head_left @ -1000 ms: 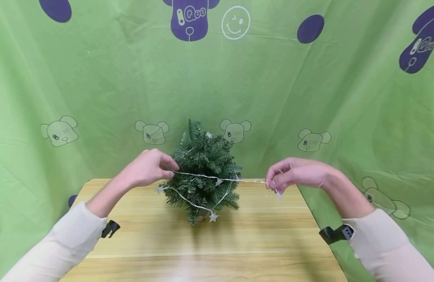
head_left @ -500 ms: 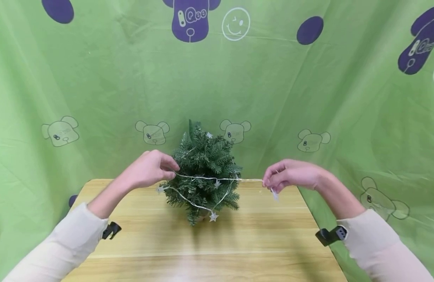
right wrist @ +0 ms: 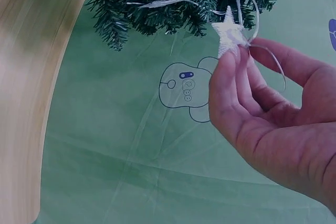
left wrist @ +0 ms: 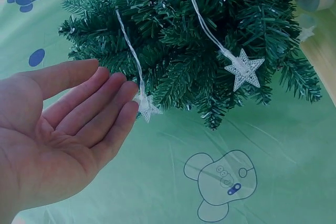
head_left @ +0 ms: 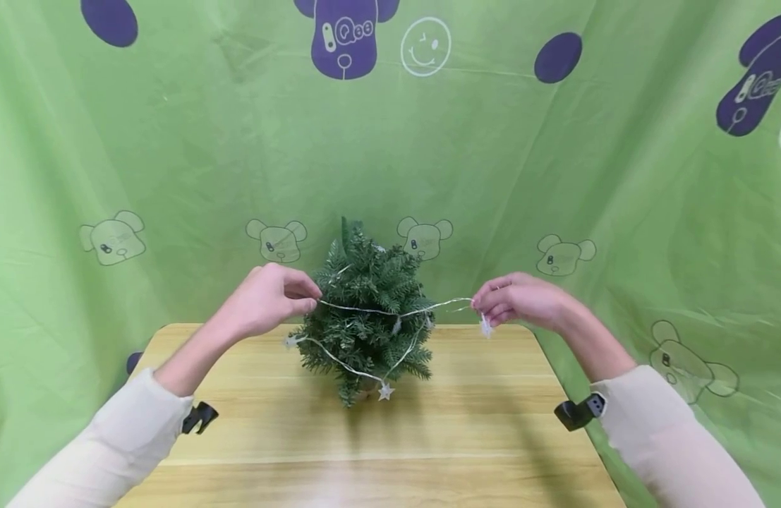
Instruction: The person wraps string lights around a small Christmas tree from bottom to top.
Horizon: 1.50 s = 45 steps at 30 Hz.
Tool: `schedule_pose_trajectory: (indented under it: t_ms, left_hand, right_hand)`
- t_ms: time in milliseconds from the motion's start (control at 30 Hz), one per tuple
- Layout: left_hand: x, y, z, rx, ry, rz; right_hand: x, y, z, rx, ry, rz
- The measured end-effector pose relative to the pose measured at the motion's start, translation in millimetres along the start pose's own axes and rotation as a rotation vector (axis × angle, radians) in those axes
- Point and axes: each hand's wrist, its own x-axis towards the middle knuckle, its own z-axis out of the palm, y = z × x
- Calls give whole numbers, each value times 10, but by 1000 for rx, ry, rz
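A string of star-shaped fairy lights (head_left: 365,308) spans the front of a small green Christmas tree (head_left: 372,282). At the tree's left side my left hand (head_left: 269,300) pinches the wire between thumb and fingertips. Its palm is visible in the left wrist view, with a star (left wrist: 147,106) beside the fingertips. Right of the tree, my right hand (head_left: 517,300) pinches the other end of this stretch, close to a star (right wrist: 229,32) at its fingertips. Lower down, another stretch of wire droops across the branches, bearing a white star (head_left: 386,390).
The tree stands on a light wooden table (head_left: 365,466). A green printed cloth (head_left: 479,155) hangs behind and to both sides. Black straps (head_left: 200,418) sit at both sleeve cuffs.
My right hand has moved left and upward, towards the tree. The stretch of wire between my hands has gone from nearly straight to slack and wavy. My left hand is raised slightly.
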Motion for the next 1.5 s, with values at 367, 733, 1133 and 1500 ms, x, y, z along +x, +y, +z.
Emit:
schedule_pose_trajectory:
  t_ms: [367,733,1133,1500]
  left_hand:
    - [-22,2,-22,-6,37,-13]
    - [-32,10,-43,-12,39,-10]
    - [-42,20,-57,-4,57,0]
    - [-66,25,-73,-3,58,8]
  right_hand:
    - [167,-143,44,163,89,-74]
    - [326,-397,137,298,178,-117]
    - [531,-612,249,334,194,-98]
    - [616,-781,254,247,186,-89]
